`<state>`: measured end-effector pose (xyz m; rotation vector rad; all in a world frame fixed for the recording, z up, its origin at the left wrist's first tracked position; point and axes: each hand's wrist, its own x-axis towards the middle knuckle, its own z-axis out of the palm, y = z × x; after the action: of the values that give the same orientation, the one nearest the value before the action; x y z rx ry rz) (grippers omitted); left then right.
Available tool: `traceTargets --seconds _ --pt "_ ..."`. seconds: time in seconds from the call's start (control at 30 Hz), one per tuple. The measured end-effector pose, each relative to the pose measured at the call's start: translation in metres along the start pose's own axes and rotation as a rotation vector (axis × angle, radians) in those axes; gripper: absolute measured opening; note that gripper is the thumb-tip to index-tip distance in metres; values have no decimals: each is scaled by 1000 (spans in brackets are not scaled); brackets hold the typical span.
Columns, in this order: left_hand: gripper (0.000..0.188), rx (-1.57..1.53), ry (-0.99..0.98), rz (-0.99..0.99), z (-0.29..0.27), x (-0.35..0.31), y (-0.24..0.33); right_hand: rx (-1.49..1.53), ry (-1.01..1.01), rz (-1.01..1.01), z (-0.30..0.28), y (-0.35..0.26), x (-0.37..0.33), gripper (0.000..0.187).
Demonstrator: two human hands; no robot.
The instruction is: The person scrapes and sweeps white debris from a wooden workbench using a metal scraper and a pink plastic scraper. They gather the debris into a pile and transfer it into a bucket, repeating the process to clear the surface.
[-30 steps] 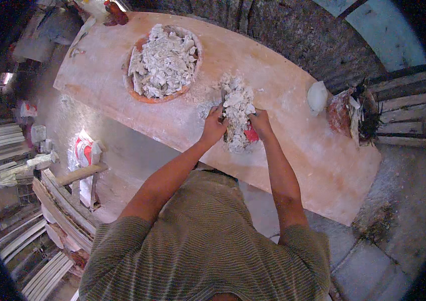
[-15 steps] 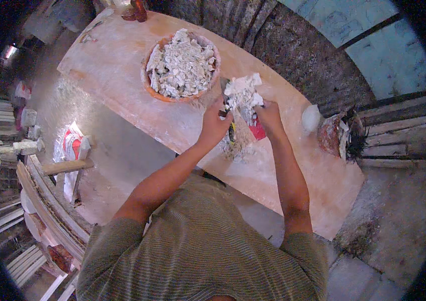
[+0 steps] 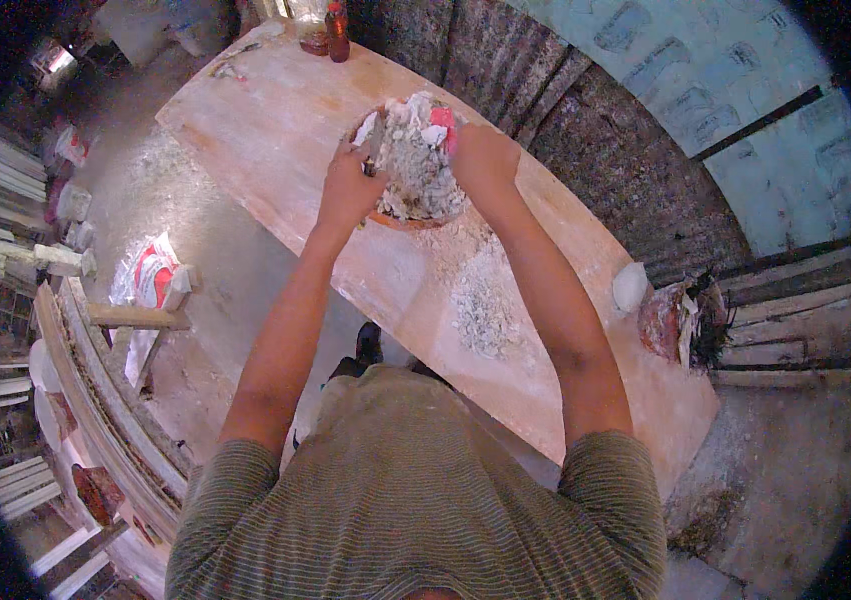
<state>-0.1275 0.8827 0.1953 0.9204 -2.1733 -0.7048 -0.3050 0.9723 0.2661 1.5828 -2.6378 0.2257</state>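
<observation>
An orange-rimmed basin heaped with pale, flaky plaster-like clumps stands on the far part of the table. My left hand is at its left rim, closed on a flat grey scraper whose blade points up and away. At the right rim, my right hand grips a red flat piece, with white stuff clinging to it; its exact kind is unclear. Both tools are over the heap. Nearer me, a patch of loose white crumbs lies on the table.
The long, dusty table runs from far left to near right. Red-brown bottles stand at its far end. On the right are a white rounded object and a container with dark bristles. A wall of corrugated sheet rises behind.
Both hands have moved away from me and left, from the crumb patch to the basin, bringing the scraper, the red piece and a white clump over the heap. My view has shifted slightly.
</observation>
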Motion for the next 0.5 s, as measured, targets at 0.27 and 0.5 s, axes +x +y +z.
traceTargets --seconds 0.27,0.5 --pt "52 -30 18 -75 -9 -29 10 -111 115 81 36 126 -10 20" --pt "51 -135 87 -17 21 -71 11 -236 -121 58 224 222 -81 18"
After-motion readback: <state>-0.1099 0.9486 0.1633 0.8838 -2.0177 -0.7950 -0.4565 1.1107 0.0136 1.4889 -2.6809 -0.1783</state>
